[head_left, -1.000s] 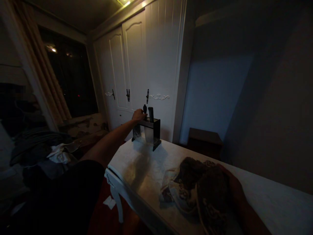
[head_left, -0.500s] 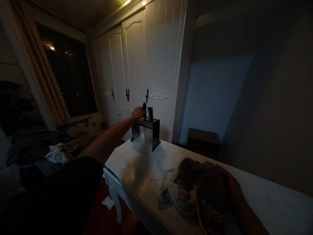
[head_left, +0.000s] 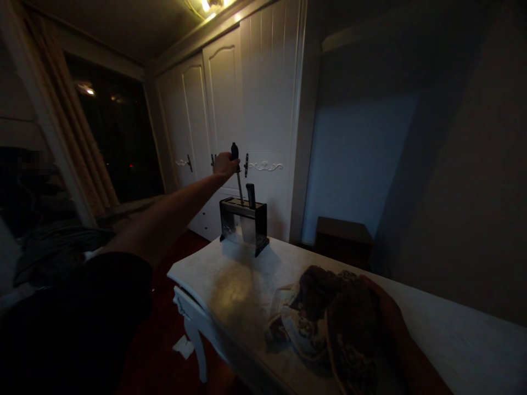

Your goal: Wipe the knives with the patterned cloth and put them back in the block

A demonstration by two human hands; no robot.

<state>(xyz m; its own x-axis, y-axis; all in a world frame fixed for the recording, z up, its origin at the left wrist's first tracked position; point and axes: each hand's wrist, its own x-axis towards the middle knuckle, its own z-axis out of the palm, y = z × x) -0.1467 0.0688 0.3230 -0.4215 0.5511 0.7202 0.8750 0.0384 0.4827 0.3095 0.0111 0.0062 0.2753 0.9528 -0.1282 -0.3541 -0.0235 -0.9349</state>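
My left hand (head_left: 224, 163) is stretched far forward and closed around the black handle of a thin-bladed tool (head_left: 236, 170), held above a black knife block (head_left: 242, 225) with its tip still at the block's top. A second black handle (head_left: 250, 195) stands in the block. The block sits at the far end of a white table (head_left: 230, 285). My right hand (head_left: 385, 307) rests on the near part of the table under a dark patterned cloth (head_left: 329, 318); its fingers are hidden.
White wardrobe doors (head_left: 247, 109) with dark handles stand behind the table. A dark window and curtain (head_left: 74, 148) are at left, above a bed with heaped clothes (head_left: 53, 247). A dark wooden stand (head_left: 343, 236) sits by the right wall. A scrap of paper (head_left: 183, 345) lies on the floor.
My left hand has risen from the top of the knife block, drawing the thin tool upward out of its slot. My right arm has stayed on the cloth.
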